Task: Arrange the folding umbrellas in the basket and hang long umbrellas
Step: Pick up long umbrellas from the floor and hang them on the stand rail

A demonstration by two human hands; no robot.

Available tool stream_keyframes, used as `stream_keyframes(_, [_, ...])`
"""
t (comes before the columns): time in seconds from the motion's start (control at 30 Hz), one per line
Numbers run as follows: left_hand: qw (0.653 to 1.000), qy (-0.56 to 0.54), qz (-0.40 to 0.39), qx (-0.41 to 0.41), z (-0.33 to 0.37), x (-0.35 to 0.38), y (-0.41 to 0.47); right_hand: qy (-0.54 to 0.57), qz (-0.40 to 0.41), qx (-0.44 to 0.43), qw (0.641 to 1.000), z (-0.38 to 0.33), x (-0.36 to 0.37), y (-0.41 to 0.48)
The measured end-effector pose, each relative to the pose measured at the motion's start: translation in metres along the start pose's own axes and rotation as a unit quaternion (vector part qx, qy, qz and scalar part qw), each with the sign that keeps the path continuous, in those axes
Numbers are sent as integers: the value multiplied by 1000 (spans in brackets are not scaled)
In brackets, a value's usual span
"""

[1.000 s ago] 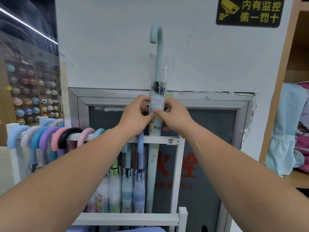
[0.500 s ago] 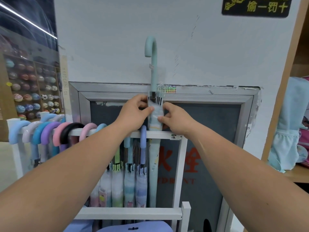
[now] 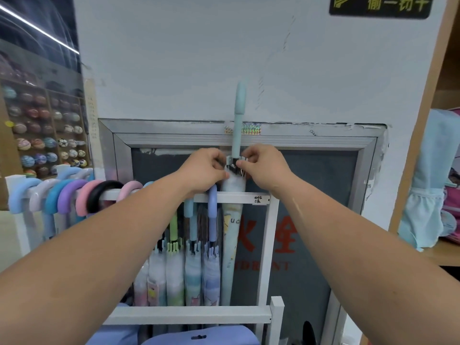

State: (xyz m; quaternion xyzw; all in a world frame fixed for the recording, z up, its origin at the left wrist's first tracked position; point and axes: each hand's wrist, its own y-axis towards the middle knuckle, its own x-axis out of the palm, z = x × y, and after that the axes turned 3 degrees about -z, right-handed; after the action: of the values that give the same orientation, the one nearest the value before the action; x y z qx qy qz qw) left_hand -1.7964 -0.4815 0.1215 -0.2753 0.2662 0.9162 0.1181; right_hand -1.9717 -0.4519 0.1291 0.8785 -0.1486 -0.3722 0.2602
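Note:
A long mint-green umbrella in a clear sleeve stands upright behind the white rack's top rail, its curved handle rising above the rail and turned edge-on to me. My left hand and my right hand pinch it from both sides at the top of its folded canopy, just above the rail. Its canopy runs down inside the rack. Several long umbrellas hang by coloured hook handles along the rail to the left, and a purple-handled one hangs right beside my left hand.
The white rack stands against a wall with a metal-framed hydrant cabinet. A blue-purple item lies at the bottom. A wooden shelf post and a pale blue bag are at the right. Shelves of balls are at the far left.
Both hands have lowered the mint-green umbrella deeper into the rack, and its hooked handle has turned from side-on to edge-on. The camera has tilted downward.

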Motion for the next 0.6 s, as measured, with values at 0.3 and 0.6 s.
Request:
stream_keyframes(0.3, [966,-238,89,51,36,-20,-5,-83,-113,-6,990,9,2,-4])
stream_keyframes(0.6, [963,-252,-27,93,35,-28,0,-108,-128,2,986,11,-3,-8])
